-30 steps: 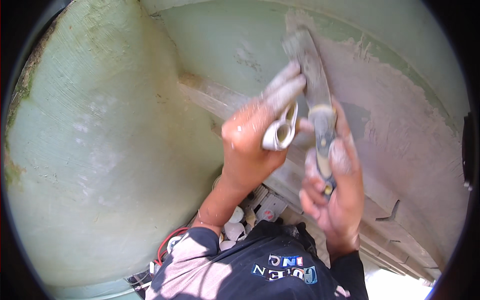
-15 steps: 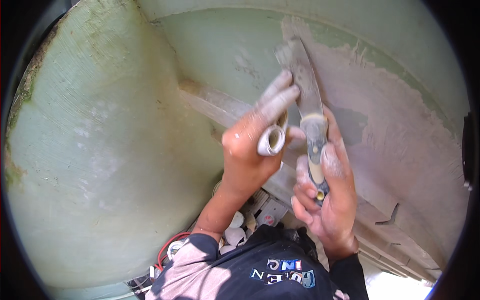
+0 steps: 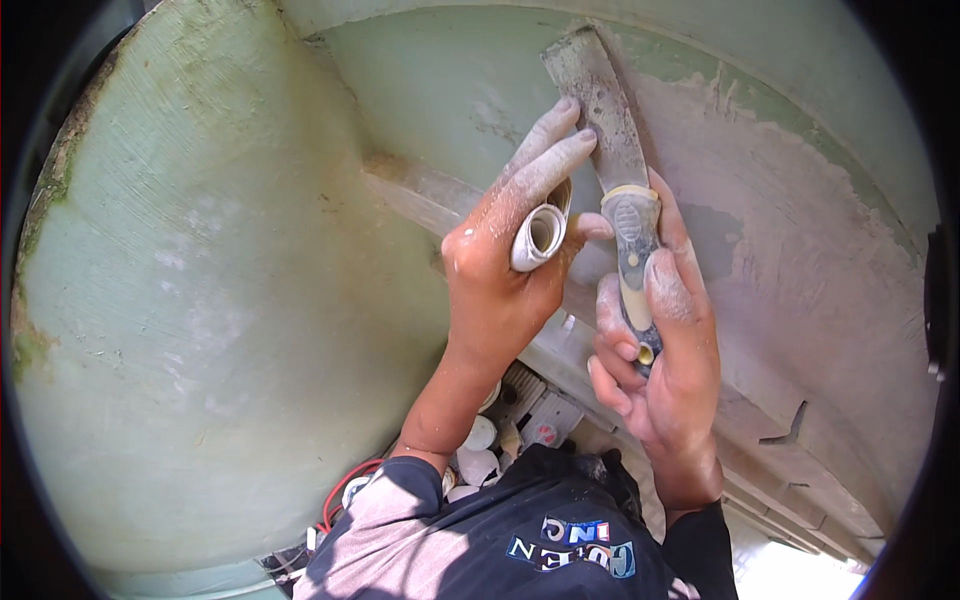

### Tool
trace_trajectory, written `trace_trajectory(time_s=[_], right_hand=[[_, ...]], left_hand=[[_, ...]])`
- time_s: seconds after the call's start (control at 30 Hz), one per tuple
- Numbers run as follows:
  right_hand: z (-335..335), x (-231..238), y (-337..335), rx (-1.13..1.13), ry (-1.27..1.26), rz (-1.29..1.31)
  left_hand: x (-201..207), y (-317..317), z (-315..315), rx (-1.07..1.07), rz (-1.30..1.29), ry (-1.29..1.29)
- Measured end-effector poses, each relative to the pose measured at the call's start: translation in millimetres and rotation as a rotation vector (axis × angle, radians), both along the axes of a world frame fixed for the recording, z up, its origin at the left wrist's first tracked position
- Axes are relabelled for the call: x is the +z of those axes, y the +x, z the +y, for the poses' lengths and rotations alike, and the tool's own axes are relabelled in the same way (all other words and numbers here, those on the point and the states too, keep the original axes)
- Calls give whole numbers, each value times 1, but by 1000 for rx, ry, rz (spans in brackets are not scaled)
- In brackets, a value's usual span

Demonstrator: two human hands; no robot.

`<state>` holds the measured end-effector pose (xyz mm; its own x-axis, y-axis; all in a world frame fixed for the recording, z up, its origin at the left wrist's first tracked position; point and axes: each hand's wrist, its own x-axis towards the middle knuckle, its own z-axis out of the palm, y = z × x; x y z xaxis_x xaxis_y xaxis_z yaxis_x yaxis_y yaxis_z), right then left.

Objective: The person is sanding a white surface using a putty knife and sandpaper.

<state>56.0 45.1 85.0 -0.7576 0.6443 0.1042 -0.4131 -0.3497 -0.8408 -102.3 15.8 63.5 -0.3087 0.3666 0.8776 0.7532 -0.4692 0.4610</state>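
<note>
Dusty with pale powder, my right hand (image 3: 672, 345) grips a putty knife (image 3: 612, 125) by its dark and cream handle. Its broad, stained metal blade points up and away, over the edge of a greyish-pink filler patch (image 3: 790, 230) on the pale green curved surface. My left hand (image 3: 495, 270) is curled around a whitish roll (image 3: 523, 246), perhaps paper, whose hollow end faces me. Two powdery fingers of that hand reach out against the left side of the blade. Whether the blade's tip touches the surface, I cannot tell.
A large green curved panel (image 3: 210, 300) rises on the left, with a rough, dirty outer edge. A ledge (image 3: 420, 195) runs diagonally behind my hands. Below lie a red hose (image 3: 335, 492) and several whitish containers (image 3: 480, 433). A dark bracket (image 3: 785, 428) sticks out at right.
Both hands and the putty knife have shifted upward, farther from me. My left fingers stay at the blade and the roll remains in that hand.
</note>
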Motion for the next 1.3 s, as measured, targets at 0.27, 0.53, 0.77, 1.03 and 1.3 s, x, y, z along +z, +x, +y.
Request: trace_trajectory(time_s=[0.27, 0.53, 0.77, 1.03, 1.3], right_hand=[[8, 12, -2, 29, 42, 21], [-2, -85, 42, 38, 183, -176], [0, -184, 83, 76, 233, -475], [-1, -241, 86, 87, 564, -576], [13, -252, 124, 270, 776, -692]], left_hand=[[9, -1, 3, -4, -19, 17], [-48, 23, -42, -30, -68, -240], [-168, 69, -89, -178, -1008, -339], [-243, 137, -83, -476, -1595, 19], [-248, 187, -73, -149, -1609, -133]])
